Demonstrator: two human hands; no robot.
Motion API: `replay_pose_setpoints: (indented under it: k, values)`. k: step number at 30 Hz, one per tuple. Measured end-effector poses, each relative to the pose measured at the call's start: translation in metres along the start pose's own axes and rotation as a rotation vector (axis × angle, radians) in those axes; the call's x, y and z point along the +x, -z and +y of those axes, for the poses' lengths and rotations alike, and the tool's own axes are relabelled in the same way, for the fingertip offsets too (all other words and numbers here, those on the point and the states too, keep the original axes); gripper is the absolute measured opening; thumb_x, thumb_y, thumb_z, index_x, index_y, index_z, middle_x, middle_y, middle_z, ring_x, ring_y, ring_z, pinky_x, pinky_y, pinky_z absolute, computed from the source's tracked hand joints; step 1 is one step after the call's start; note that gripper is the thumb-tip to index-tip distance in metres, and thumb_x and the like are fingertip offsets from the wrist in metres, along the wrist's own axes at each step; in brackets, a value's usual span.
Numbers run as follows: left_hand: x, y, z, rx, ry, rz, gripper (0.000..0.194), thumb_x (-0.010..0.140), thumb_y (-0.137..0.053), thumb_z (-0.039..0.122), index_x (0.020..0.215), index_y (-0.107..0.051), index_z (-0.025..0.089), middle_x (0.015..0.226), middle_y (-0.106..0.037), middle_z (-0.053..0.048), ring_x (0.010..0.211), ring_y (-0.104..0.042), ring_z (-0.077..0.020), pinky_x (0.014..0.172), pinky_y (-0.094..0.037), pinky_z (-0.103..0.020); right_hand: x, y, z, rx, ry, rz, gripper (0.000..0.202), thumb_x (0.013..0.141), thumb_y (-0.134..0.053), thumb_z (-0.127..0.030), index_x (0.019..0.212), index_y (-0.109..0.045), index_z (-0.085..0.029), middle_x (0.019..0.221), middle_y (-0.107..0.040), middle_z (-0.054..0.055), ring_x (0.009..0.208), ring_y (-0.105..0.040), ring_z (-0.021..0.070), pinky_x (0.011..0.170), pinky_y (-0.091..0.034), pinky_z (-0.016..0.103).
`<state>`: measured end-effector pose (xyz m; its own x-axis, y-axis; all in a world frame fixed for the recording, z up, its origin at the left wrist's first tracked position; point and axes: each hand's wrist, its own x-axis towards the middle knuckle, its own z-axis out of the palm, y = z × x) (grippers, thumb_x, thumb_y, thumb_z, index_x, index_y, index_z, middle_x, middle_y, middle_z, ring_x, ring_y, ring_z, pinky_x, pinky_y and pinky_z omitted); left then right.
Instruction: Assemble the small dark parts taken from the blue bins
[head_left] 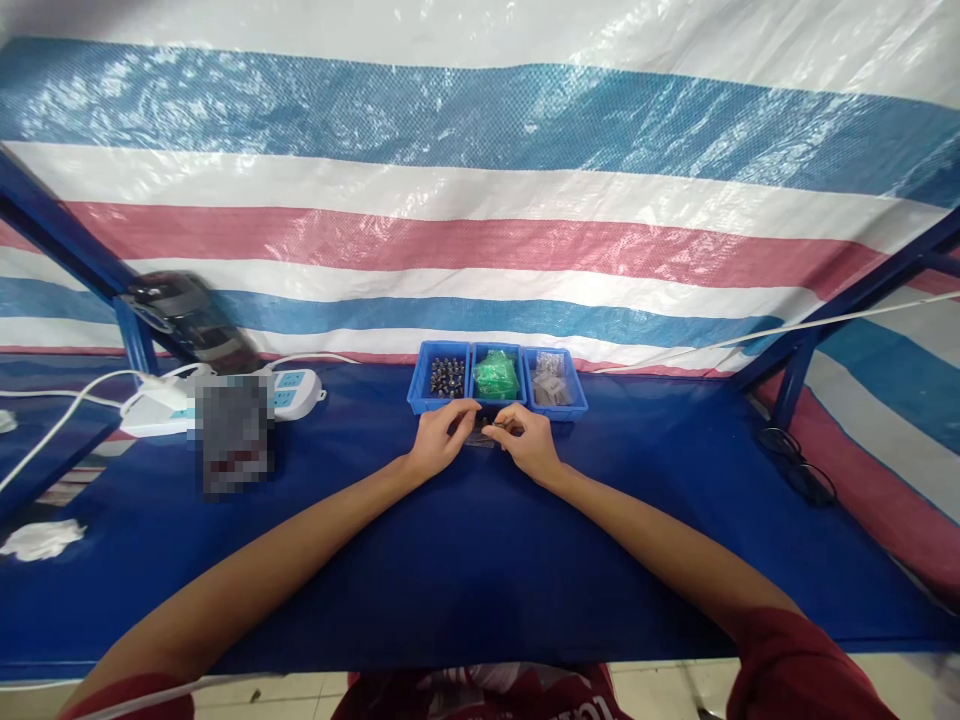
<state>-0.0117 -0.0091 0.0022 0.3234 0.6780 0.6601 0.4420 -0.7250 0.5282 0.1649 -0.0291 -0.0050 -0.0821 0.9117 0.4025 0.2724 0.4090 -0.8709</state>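
My left hand is in front of the left blue bin, its fingers bent toward a small clear packet on the blue table. Close by on the right, my right hand pinches with thumb and forefinger at the packet's right side; what lies between the fingertips is too small to make out. The left bin holds small dark metal parts. Green plastic packaging fills the middle bin, and small clear bags lie in the right bin.
On the left are a white power strip with cables, a blurred-out object, a dark bottle and crumpled white tissue. Black glasses lie at the right. Striped sheeting hangs behind the blue table.
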Motion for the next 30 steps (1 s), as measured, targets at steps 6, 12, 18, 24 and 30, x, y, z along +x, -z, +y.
replay_pose_setpoints:
  k: [6,12,18,24,30]
  values:
    - [0.0007,-0.0008,0.0019,0.006,0.015,0.009,0.015,0.09,-0.047,0.023,0.096,-0.059,0.017,0.076,-0.066,-0.001,0.056,-0.058,-0.0078,0.058,-0.045,-0.019,-0.0003,0.0006,0.0008,0.021,-0.004,-0.023,0.026,0.08,-0.061,-0.043,0.073,-0.058,-0.018,0.057,-0.058,-0.001,0.046,-0.053,0.0113,0.05,-0.045,0.024]
    - [0.0005,-0.0017,0.0009,0.001,0.024,-0.001,0.017,0.09,-0.046,0.024,0.097,-0.059,0.016,0.077,-0.066,-0.001,0.057,-0.058,-0.0077,0.059,-0.046,-0.019,0.0007,0.0,0.0029,0.041,0.003,-0.004,0.021,0.084,-0.055,-0.037,0.089,-0.063,-0.019,0.074,-0.064,0.003,0.055,-0.06,0.0134,0.058,-0.051,0.026]
    - [0.0001,-0.0019,0.0002,0.004,0.013,0.001,0.016,0.09,-0.047,0.024,0.097,-0.059,0.016,0.078,-0.066,-0.001,0.06,-0.06,-0.0083,0.058,-0.046,-0.018,0.0007,-0.0002,0.0055,0.024,0.01,-0.024,0.023,0.087,-0.052,-0.037,0.094,-0.065,-0.019,0.077,-0.066,0.004,0.057,-0.061,0.014,0.059,-0.05,0.026]
    - [0.001,-0.0016,0.001,0.008,0.02,-0.007,0.017,0.091,-0.047,0.027,0.097,-0.06,0.016,0.078,-0.066,-0.001,0.06,-0.06,-0.0083,0.059,-0.046,-0.018,-0.0003,0.0043,-0.0021,-0.105,0.068,-0.066,0.032,0.093,-0.039,-0.037,0.078,-0.06,-0.018,0.061,-0.056,0.0,0.053,-0.053,0.0116,0.06,-0.043,0.024]
    - [0.0005,-0.0034,-0.0045,0.013,-0.03,-0.101,0.031,0.083,-0.058,0.043,0.101,-0.059,0.017,0.071,-0.061,0.001,0.051,-0.051,-0.0064,0.055,-0.044,-0.018,-0.0009,0.0044,-0.0003,-0.236,0.142,-0.054,0.044,0.095,-0.032,-0.039,0.062,-0.051,-0.018,0.058,-0.053,0.001,0.054,-0.05,0.0118,0.058,-0.037,0.023]
